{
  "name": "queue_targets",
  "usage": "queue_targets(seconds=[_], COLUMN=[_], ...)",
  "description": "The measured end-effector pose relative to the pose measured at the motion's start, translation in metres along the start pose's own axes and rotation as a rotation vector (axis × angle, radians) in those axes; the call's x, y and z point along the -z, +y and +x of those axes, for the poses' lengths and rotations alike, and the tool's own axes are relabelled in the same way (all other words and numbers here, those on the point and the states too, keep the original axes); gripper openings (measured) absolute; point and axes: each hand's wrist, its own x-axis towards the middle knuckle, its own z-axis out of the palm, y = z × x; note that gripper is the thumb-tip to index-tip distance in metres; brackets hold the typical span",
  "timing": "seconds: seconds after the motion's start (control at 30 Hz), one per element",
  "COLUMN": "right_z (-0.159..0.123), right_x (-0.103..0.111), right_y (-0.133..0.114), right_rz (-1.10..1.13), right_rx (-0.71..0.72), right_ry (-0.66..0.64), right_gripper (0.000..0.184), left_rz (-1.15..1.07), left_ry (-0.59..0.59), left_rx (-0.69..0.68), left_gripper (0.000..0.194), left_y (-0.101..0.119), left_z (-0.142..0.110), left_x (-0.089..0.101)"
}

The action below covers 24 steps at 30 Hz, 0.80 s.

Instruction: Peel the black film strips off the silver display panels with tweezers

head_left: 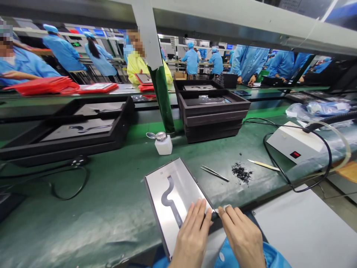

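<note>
A flat display panel (156, 186) with a silvery back and a dark curved flex cable (167, 199) lies tilted on the green bench, its near end at the front edge. My left hand (193, 230) rests flat on the panel's right side, fingers stretched out. At the panel's near right corner, my right hand (241, 234) is closed in a pinch on a bit of white wipe (227, 206). Tweezers (214, 173), a pile of black scraps (242, 172) and a yellow-handled knife (263, 165) lie beyond the right hand.
A white pump bottle (164, 145) with its lid up stands behind the panel. Black trays (214, 115) are stacked at the back; more trays (111, 141) holding panels sit left. A white box (297, 143) with black cable stands right. Co-workers in blue work beyond.
</note>
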Motion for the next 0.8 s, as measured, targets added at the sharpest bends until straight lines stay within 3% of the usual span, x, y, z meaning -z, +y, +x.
queue_targets(seconds=[0.2,0.37,0.63,0.8], right_z=[0.006,0.0029,-0.0021,0.0007], right_x=[0.002,0.0037,-0.0013,-0.0042], right_y=[0.0052,0.0029,0.0017,0.0025], right_rz=[0.109,0.157,0.045,0.072], right_rx=[-0.134,-0.099,-0.008,-0.058], right_ry=[-0.021,-0.016,-0.011,-0.02], right_gripper=[0.038,0.035,0.038,0.036], left_rz=[0.003,-0.003,0.003,0.01], left_ry=[-0.026,-0.006,-0.021,-0.012], left_rx=[-0.002,0.008,0.0,0.007], left_gripper=[0.029,0.028,0.029,0.03], left_y=[-0.0005,0.0009,0.0005,0.0008], left_z=[-0.0008,-0.0009,-0.0006,-0.0032], left_x=[-0.0001,-0.0003,0.0006,-0.0024])
